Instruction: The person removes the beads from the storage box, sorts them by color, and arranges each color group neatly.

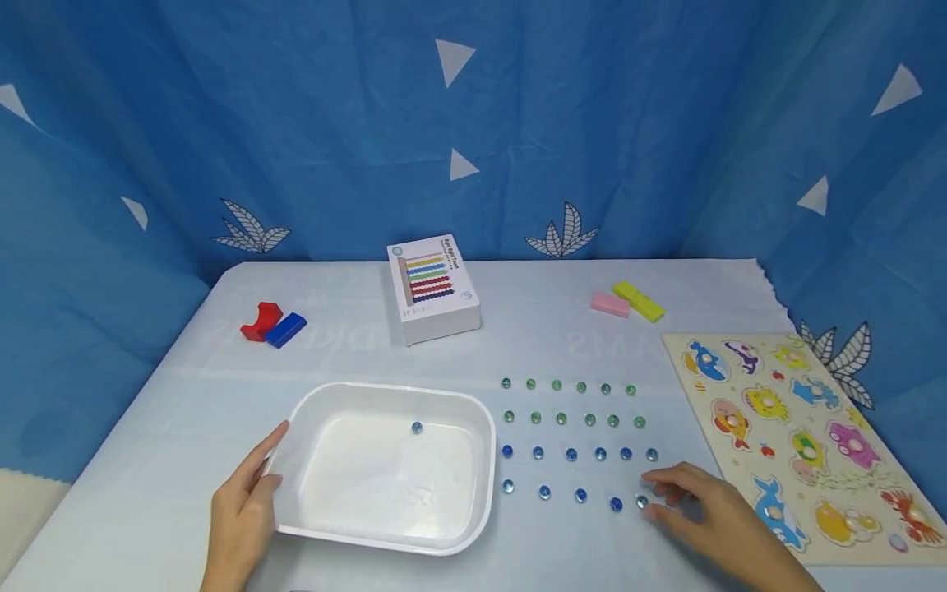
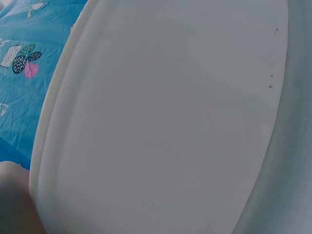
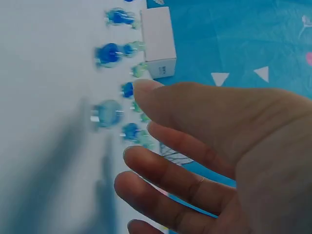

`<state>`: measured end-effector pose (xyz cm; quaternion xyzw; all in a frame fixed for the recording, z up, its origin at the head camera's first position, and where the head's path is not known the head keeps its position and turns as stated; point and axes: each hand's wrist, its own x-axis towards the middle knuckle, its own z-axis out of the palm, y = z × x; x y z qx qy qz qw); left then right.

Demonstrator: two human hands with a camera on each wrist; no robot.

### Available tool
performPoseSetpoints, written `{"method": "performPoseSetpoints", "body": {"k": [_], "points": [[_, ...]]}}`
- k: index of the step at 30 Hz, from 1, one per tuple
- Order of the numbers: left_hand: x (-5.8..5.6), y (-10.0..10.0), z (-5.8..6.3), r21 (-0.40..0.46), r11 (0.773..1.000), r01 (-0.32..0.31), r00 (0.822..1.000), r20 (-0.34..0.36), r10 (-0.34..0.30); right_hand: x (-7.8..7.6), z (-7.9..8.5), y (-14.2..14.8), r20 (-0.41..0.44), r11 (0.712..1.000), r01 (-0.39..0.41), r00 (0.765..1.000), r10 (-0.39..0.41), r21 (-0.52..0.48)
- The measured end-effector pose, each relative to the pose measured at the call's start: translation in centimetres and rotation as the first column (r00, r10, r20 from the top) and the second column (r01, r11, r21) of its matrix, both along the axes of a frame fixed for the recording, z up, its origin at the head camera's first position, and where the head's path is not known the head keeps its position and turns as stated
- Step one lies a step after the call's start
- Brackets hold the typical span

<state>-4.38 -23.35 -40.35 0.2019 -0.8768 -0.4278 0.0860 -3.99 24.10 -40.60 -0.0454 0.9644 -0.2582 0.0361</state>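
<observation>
My left hand (image 1: 240, 510) grips the left side of a white plastic tray (image 1: 385, 538). In the left wrist view the tray's wall (image 2: 165, 117) fills most of the picture. One blue glass marble (image 1: 418, 427) lies inside the tray. To the right of the tray, glass marbles sit in rows: green marbles (image 1: 561, 418) at the back, blue marbles (image 1: 580, 496) in front. My right hand (image 1: 699, 510) hovers with thumb and fingers spread around a pale blue marble (image 1: 642, 501) at the front row's right end. In the right wrist view a gap separates the thumb (image 3: 161, 100) from that marble (image 3: 109, 113).
A wooden sea-animal puzzle board (image 1: 725, 469) lies beside my right hand. Farther back stand a white box (image 1: 436, 288), a red block (image 1: 262, 321) and blue block (image 1: 285, 330), plus a pink block (image 1: 610, 304) and yellow-green block (image 1: 638, 301). A blue curtain (image 1: 473, 123) hangs behind the table.
</observation>
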Motion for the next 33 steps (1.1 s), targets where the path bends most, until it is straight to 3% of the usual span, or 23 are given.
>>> {"method": "performPoseSetpoints", "body": {"k": [4,7,9,14,17,20,23,27,29,33], "points": [[-0.1,0.0,0.0,-0.001,1.000,-0.009,1.000,-0.003,0.009,-1.1,2.6,-0.5,-0.150,0.997,-0.079,0.986,0.079,0.003],[-0.2,0.1,-0.1,0.000,1.000,-0.001,1.000,-0.030,0.001,-2.6,5.0,-2.4,-0.200,0.983,-0.185,0.963,0.178,-0.012],[-0.2,0.1,-0.1,0.001,1.000,-0.001,0.999,-0.035,0.001,-3.8,6.3,-4.5,-0.183,0.965,-0.259,0.951,0.249,-0.031],[-0.3,0.1,-0.1,0.002,1.000,0.004,0.998,-0.059,-0.004,-7.1,8.3,-11.9,0.018,0.916,-0.378,0.923,0.384,-0.132],[-0.3,0.1,-0.1,0.000,1.000,0.001,0.998,-0.068,-0.002,-8.4,8.1,-16.8,0.106,0.901,-0.397,0.902,0.419,-0.175],[-0.2,0.1,-0.1,0.000,1.000,-0.002,0.998,-0.062,0.002,-8.7,7.4,-20.8,0.200,0.916,-0.364,0.898,0.393,-0.169],[-0.1,0.1,-0.1,0.000,1.000,0.002,0.998,-0.064,-0.002,-8.7,6.3,-23.5,0.243,0.941,-0.327,0.909,0.339,-0.090],[0.1,0.0,-0.1,-0.018,1.000,0.001,0.998,-0.067,-0.003,-8.8,4.4,-25.9,0.201,0.954,-0.298,0.932,0.300,-0.042],[0.1,0.0,-0.1,-0.027,1.000,0.000,0.998,-0.066,-0.002,-9.0,3.6,-26.7,0.175,0.956,-0.285,0.940,0.293,-0.066],[0.1,0.0,-0.1,-0.037,0.999,-0.006,0.998,-0.064,0.004,-9.2,2.5,-28.5,0.108,0.946,-0.312,0.941,0.320,-0.087]]}}
